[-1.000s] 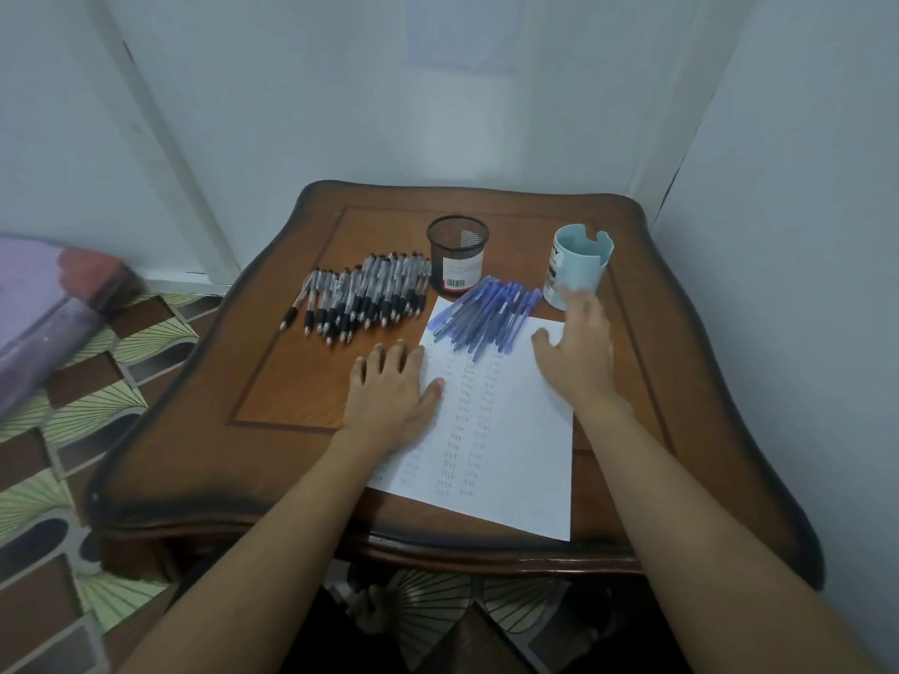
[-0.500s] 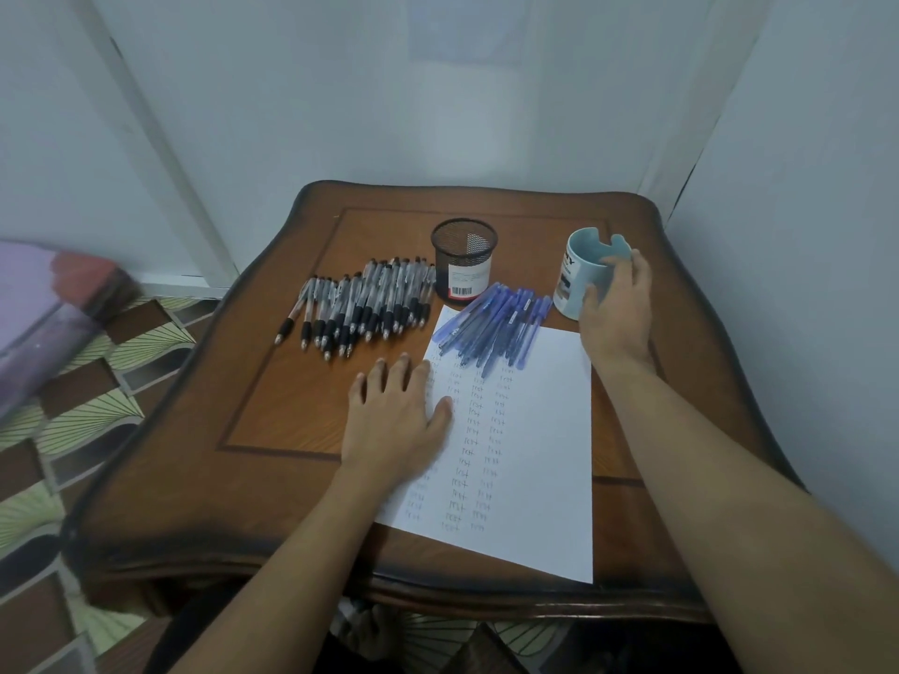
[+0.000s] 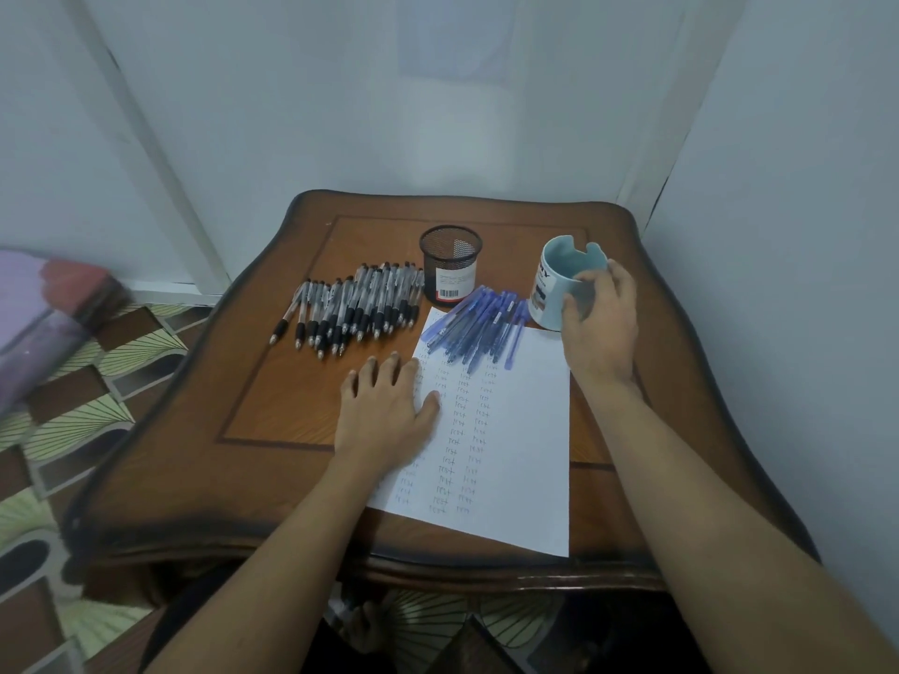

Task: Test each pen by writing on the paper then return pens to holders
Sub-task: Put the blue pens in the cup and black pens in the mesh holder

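Written-on paper (image 3: 511,430) near on the wooden table (image 3: 272,406), left hand (image 3: 384,411) flat on its left edge (fingers relaxed), blue pens (image 3: 479,328) heaped at its far end, black-grip pens (image 3: 350,308) leftward, right hand (image 3: 601,328) grasping pale blue holder (image 3: 552,284), black mesh holder (image 3: 450,265) beyond.

One table (image 3: 292,406), and on it two holders: one black mesh cup (image 3: 450,265), one light-blue holder (image 3: 554,289). One sheet of paper (image 3: 515,454). Black-grip pens (image 3: 355,308) — roughly twenty in a packed row, too overlapped for an exact count. Blue pens (image 3: 479,328) — about ten, piled across each other.
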The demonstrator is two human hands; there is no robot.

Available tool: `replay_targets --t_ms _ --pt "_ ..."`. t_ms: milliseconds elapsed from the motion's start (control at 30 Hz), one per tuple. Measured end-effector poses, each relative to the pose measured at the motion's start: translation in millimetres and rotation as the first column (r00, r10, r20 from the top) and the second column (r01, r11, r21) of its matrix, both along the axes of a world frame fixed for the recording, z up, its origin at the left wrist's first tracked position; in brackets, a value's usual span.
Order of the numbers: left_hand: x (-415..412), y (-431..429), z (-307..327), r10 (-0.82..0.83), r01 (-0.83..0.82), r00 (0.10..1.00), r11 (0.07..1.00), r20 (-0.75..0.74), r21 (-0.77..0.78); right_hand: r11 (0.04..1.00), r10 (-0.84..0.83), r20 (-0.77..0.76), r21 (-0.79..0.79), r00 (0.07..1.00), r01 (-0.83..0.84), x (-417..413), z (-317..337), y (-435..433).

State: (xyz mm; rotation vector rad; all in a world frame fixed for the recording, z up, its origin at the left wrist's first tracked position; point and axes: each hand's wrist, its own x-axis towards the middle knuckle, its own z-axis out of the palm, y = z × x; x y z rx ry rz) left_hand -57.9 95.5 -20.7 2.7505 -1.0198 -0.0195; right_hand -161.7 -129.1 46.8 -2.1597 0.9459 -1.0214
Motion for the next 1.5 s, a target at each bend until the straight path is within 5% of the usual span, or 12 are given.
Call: replay_targets --t_ms 600,1000,1167,1300,1500 --pt "-3 1 2 0.008 -0.008 1.000 1.000 -0.028 0.003 0.999 -0.012 0.053 0.037 0.999 0.010 -85 -29 45" --pt "0 1 5 0.024 -0.027 0.995 0.999 -0.094 -0.030 0.951 0.263 0.063 0.150 0.963 -0.270 -77 -58 21" --pt "12 -7 17 0.075 -0.087 0.978 0.995 -0.196 -0.054 0.933 0.249 0.146 0.231 0.957 -0.278 -69 -63 20" --pt "15 -35 30 0.153 -0.172 0.979 0.975 -0.135 -0.142 0.936 0.231 0.154 0.236 0.961 -0.263 -65 -67 20" --pt "30 -98 32 0.037 -0.085 0.984 0.957 -0.175 -0.277 0.944 0.236 0.137 0.204 0.962 -0.261 -63 -72 18"
